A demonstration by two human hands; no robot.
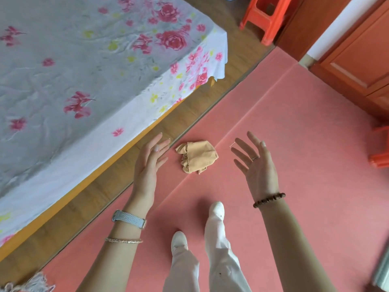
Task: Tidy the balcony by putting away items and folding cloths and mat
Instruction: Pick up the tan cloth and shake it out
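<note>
A floral-sheeted bed point(84, 60) stands on wood flooring point(189, 114) near an orange stool point(257, 16).

Crumpled tan cloth point(196, 157) lying on the pink mat point(294, 144). To either side, left hand point(150, 159) and right hand point(256, 163) outstretched, fingers straight and spread, holding nothing. Bed point(25, 237) under floral sheet point(84, 60) at left; red stool point(267, 15) beyond.

Crumpled tan cloth point(196, 156) on pink mat point(294, 144)
</note>
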